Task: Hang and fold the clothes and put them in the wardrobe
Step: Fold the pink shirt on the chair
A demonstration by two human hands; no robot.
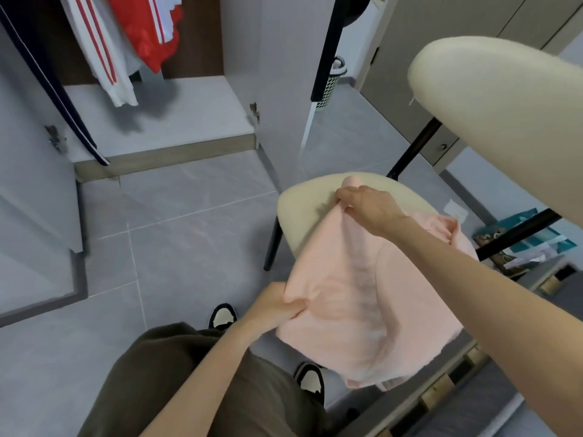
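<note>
One open wardrobe point(164, 134) stands at the far left with three garments hanging inside: a navy one point(47, 89) edged in white, a white one point(104, 58) with red stripes, and a red one point(148, 33). Two black-and-cream shoes show below, one point(222, 316) to the left of the other point(310, 378).

The left hand point(274, 307) is curled closed, thumb on top, pinching a fold of the single pink garment point(362, 310) at its left near corner, off the near-left edge of the chair seat point(303, 203). The garment spreads rightward from that hand across the seat and drapes over the seat's near edge, a crease running up its middle. One white laundry basket point(329, 86) stands on the floor well beyond the chair.

The right hand point(366, 203) is also closed, fingers bunched round the garment's far edge and lifting it slightly above the far-left part of the seat; a small roll of pink cloth pokes out just past the knuckles. The garment hangs between the two hands, the rest lying under the right forearm. The one cream chair has its backrest point(504, 105) at the upper right, on black struts
</note>
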